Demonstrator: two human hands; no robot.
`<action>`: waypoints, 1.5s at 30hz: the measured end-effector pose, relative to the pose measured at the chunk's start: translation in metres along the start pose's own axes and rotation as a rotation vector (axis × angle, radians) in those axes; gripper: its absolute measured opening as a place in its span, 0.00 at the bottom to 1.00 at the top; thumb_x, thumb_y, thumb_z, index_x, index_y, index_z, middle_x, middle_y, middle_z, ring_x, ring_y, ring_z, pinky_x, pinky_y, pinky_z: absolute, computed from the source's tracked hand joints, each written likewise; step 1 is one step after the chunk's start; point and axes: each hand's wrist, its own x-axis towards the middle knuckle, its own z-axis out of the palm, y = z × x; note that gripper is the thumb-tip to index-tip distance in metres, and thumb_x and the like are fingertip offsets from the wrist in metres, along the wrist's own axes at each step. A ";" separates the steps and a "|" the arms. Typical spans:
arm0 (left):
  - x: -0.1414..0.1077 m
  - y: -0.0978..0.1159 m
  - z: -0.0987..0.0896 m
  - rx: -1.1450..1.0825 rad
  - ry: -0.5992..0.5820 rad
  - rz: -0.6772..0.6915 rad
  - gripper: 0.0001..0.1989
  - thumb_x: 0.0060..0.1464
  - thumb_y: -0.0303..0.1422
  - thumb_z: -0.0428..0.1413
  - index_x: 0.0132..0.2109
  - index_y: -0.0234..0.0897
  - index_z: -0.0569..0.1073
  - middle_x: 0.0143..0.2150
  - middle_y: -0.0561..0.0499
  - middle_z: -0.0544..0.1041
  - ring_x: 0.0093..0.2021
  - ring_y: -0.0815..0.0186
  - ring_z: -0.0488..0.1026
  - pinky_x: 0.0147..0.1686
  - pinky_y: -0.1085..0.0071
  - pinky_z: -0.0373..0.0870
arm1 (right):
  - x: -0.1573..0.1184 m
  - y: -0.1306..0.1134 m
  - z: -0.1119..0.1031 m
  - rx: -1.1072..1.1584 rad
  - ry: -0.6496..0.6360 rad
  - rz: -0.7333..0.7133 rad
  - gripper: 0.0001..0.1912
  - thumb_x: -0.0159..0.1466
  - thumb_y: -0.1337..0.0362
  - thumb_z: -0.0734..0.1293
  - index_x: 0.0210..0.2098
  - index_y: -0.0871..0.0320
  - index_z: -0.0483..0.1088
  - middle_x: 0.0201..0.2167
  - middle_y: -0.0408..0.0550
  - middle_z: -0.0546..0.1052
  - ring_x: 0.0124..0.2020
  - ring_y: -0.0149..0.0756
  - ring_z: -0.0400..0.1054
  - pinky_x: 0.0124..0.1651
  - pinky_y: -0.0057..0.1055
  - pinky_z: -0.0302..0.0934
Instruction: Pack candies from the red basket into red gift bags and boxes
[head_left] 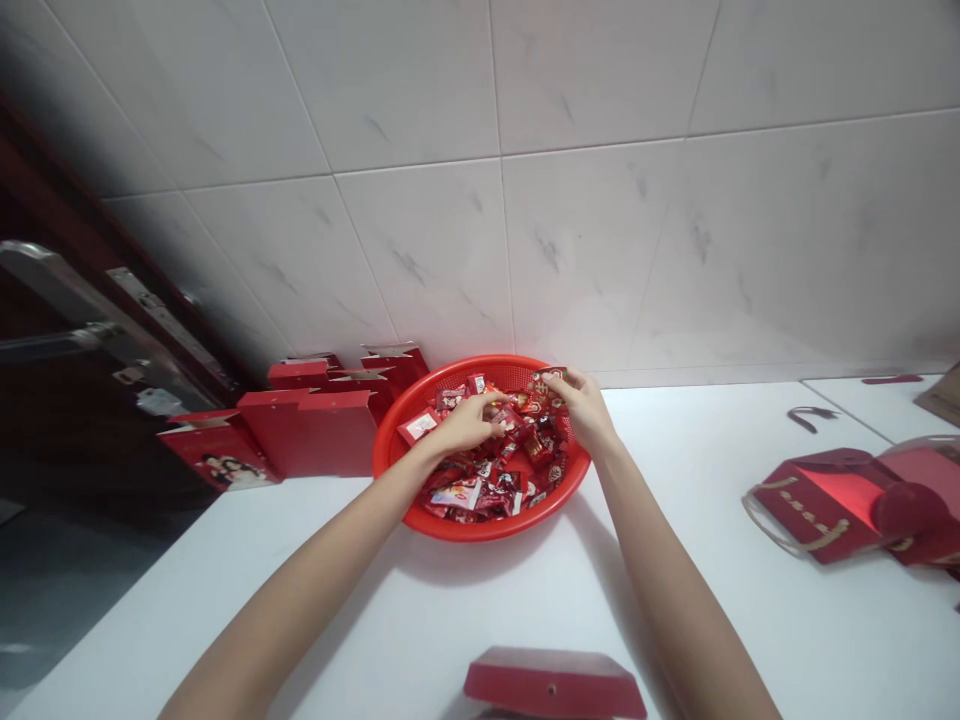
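Note:
A round red plastic basket (480,534) stands on the white table near the wall. Inside it lies a heap of small wrapped candies (487,480), mostly red, with a few white and pink ones. My left hand (474,425) reaches over the middle of the heap, thumb and fingers closed together; what they pinch is too small to make out. At the basket's right rim, my right hand (583,400) grips a red candy packet (550,385) with gold print between thumb and fingers.
Several red cardboard gift boxes (322,435) stand left of the basket against the tiled wall. Another red box (555,680) is at the near table edge. To the right sit a red box with a rope handle (817,505) and a dark strap (812,415). A dark door (90,330) stands left.

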 end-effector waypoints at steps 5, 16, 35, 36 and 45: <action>0.000 0.000 0.000 -0.209 0.000 0.020 0.24 0.42 0.25 0.63 0.49 0.35 0.77 0.32 0.52 0.77 0.36 0.63 0.75 0.38 0.69 0.72 | 0.000 0.000 0.000 0.005 0.000 0.006 0.15 0.49 0.53 0.75 0.30 0.56 0.76 0.27 0.43 0.77 0.31 0.35 0.69 0.38 0.33 0.63; 0.000 0.012 -0.004 -0.390 0.060 0.004 0.16 0.42 0.35 0.68 0.39 0.35 0.79 0.34 0.51 0.79 0.37 0.61 0.77 0.41 0.65 0.73 | 0.002 0.002 0.000 0.075 -0.014 0.072 0.17 0.47 0.51 0.77 0.28 0.56 0.75 0.24 0.41 0.76 0.27 0.34 0.68 0.36 0.33 0.63; -0.007 0.038 -0.011 -0.924 -0.039 -0.262 0.02 0.55 0.27 0.59 0.33 0.34 0.73 0.36 0.44 0.84 0.36 0.67 0.80 0.40 0.72 0.74 | 0.002 0.002 -0.001 0.205 -0.044 0.111 0.21 0.44 0.49 0.80 0.29 0.56 0.75 0.26 0.42 0.79 0.29 0.35 0.71 0.39 0.33 0.65; -0.007 0.037 -0.011 -0.907 -0.036 -0.277 0.07 0.56 0.30 0.61 0.32 0.34 0.71 0.34 0.45 0.83 0.32 0.68 0.78 0.37 0.73 0.73 | 0.002 0.002 -0.001 0.208 -0.039 0.113 0.21 0.44 0.49 0.80 0.29 0.56 0.75 0.26 0.42 0.79 0.29 0.34 0.71 0.39 0.33 0.65; -0.003 0.024 -0.007 -0.650 -0.017 -0.117 0.21 0.46 0.46 0.69 0.26 0.32 0.74 0.22 0.54 0.73 0.22 0.75 0.64 0.23 0.76 0.59 | 0.002 0.001 0.000 0.195 -0.035 0.113 0.21 0.43 0.49 0.79 0.28 0.55 0.74 0.23 0.40 0.77 0.29 0.36 0.70 0.37 0.34 0.65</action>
